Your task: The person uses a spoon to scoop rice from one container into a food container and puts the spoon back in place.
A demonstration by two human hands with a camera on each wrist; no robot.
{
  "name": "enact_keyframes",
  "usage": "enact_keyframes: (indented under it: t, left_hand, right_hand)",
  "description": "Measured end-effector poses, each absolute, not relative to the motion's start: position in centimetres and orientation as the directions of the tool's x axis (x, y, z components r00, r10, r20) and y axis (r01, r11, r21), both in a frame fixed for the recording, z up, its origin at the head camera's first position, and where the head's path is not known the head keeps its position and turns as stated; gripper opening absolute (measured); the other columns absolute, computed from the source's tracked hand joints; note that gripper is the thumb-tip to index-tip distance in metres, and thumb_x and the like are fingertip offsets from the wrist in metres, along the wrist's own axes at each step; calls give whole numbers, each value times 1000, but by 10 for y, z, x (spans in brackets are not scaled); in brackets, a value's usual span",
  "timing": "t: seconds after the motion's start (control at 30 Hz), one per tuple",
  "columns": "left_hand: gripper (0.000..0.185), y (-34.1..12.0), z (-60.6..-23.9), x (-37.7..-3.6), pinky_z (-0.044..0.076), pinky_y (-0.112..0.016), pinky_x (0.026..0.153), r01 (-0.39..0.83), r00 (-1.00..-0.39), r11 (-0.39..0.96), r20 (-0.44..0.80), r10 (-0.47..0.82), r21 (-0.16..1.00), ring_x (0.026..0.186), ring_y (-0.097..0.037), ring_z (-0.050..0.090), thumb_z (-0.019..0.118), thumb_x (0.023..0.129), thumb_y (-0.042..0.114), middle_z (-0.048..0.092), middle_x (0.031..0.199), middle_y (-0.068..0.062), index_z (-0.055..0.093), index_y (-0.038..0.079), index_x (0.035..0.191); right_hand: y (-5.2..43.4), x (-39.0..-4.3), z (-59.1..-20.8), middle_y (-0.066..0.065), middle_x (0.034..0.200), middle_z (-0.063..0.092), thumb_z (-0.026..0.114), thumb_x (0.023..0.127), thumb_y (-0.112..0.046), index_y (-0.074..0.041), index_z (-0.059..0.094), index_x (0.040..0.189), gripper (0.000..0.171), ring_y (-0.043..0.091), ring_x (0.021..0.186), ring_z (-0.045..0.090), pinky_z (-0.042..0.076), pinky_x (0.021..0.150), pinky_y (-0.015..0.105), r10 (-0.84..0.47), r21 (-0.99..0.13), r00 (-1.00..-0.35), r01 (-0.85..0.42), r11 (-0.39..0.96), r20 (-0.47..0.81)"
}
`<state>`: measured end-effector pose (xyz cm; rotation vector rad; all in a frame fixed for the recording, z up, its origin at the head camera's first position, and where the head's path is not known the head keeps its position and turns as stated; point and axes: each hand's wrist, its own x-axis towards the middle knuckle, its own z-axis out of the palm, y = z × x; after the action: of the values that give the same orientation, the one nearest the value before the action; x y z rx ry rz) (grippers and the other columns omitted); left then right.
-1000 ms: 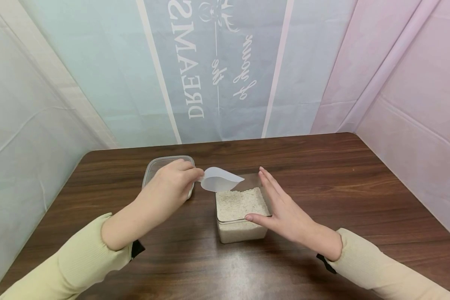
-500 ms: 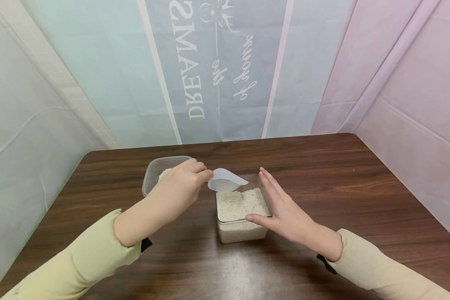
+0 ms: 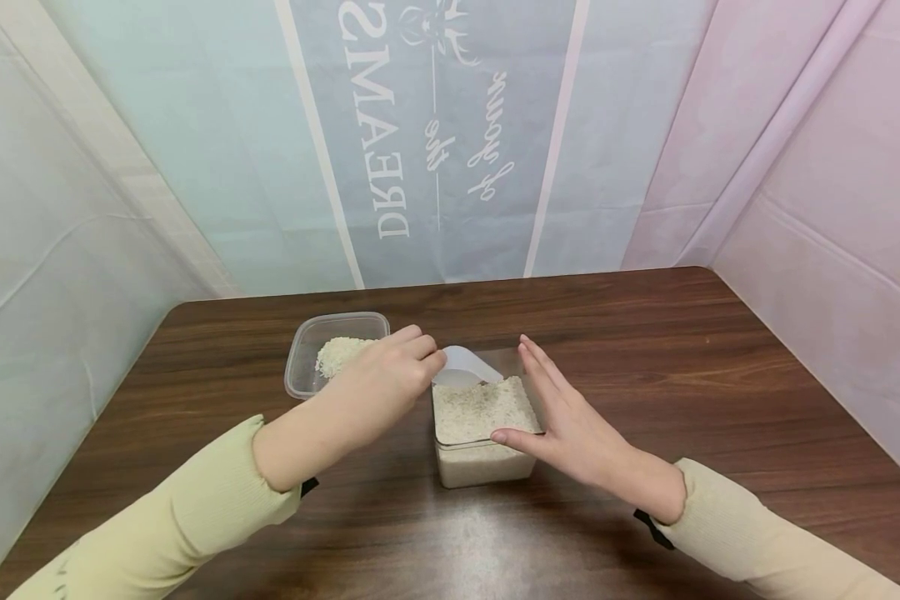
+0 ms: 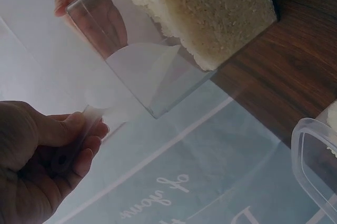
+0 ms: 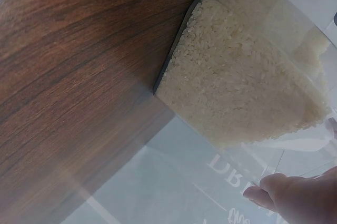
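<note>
My left hand [image 3: 382, 375] grips a translucent white scoop [image 3: 467, 365] by its handle. The scoop's bowl lies inside a clear square container [image 3: 487, 477], over its far left rim, with its tip at the edge of the rice [image 3: 483, 410]. In the left wrist view thumb and fingers curl round the handle, and the scoop [image 4: 139, 63] shows through the container's wall. Whether the scoop carries rice cannot be seen. My right hand [image 3: 570, 421] rests against the container's right side, fingers straight and thumb spread over the front rim.
A shallow clear plastic tub [image 3: 294, 367] with a small heap of rice [image 3: 337, 354] stands on the left, partly behind the left hand. The brown wooden table [image 3: 660, 358] ends at a printed cloth backdrop [image 3: 450, 167].
The left hand has moved right and slightly nearer with the scoop, whose bowl has dropped into the container. More of the tub and its rice shows. The right hand stays still.
</note>
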<state>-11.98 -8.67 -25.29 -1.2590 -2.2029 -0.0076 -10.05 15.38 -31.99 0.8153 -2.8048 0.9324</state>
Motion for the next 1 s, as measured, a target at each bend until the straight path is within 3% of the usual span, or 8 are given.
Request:
enact_keyframes:
  t: [0.5,1.0]
  left_hand:
    - [11,-82,-257,-125,37,-25,60,782,-347,488,379,858,-387,64,-18,43,67,71,-7,52,67,-3,66,2,77]
    - [14,-81,-255,-123,37,-25,61,810,-372,476,329,868,-343,63,-17,41,67,71,-9,49,65,-1,65,5,74]
  right_hand:
    - [154,-101,-318,3,152,4,63,81,-49,-5,7,146,96,24,136,18,32,100,45,-462,-543,-859,-503,672,222]
    - [153,-101,-318,4,152,5,63,80,-50,-4,8,145,97,24,136,19,32,101,45,-456,-542,-862,-497,677,220]
